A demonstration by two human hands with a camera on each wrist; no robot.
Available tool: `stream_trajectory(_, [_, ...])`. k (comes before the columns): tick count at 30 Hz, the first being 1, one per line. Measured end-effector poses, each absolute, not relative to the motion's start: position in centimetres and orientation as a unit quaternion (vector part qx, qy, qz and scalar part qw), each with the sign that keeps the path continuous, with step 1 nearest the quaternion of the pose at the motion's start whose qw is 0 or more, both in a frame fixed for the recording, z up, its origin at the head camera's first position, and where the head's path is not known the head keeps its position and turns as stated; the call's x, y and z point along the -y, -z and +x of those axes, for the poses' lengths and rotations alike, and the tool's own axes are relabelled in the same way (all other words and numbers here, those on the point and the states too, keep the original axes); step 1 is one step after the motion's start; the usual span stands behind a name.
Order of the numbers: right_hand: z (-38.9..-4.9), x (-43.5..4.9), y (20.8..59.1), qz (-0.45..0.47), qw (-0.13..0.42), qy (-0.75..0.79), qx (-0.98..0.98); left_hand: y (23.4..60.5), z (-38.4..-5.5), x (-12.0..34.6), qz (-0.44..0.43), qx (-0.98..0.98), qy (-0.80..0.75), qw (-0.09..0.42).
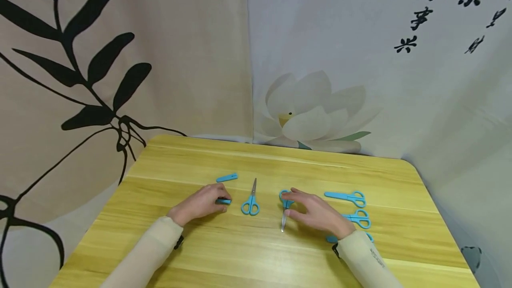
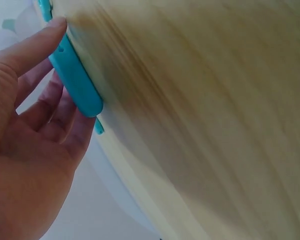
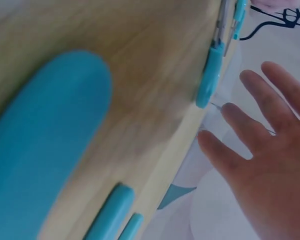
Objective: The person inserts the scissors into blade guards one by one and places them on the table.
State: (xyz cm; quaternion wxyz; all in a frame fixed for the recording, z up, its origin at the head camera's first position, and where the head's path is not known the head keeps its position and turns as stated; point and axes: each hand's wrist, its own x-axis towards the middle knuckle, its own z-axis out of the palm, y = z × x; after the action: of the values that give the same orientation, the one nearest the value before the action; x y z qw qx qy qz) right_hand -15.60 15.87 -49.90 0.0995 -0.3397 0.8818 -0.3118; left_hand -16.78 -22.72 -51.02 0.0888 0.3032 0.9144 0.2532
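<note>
My left hand pinches a blue scissors cover between thumb and fingers, low over the table. Just beyond it lies a second blue cover. Between my hands is a pair of blue-handled scissors, its bare blades pointing away from me. My right hand is over another pair of scissors, whose bare blades point toward me and whose handle is partly hidden by the fingers. In the right wrist view those fingers are straight and spread, holding nothing.
On the right, blue scissors in covers lie in a column: a far pair, a middle pair and a near pair, the last two partly behind my right arm. A printed curtain hangs behind the wooden table.
</note>
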Motion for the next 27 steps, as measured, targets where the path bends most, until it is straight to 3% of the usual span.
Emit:
stream_trajectory(15, [-16.0,-16.4,50.5,-0.332,0.132,0.273,-0.893,50.8,-16.0,22.4,0.312,-0.920,-0.223,0.080])
stream_trajectory(27, [-13.9,-17.2,49.9,-0.324,0.073,0.243,-0.911,50.5,-16.0,22.6,0.304,-0.916,-0.249,0.082])
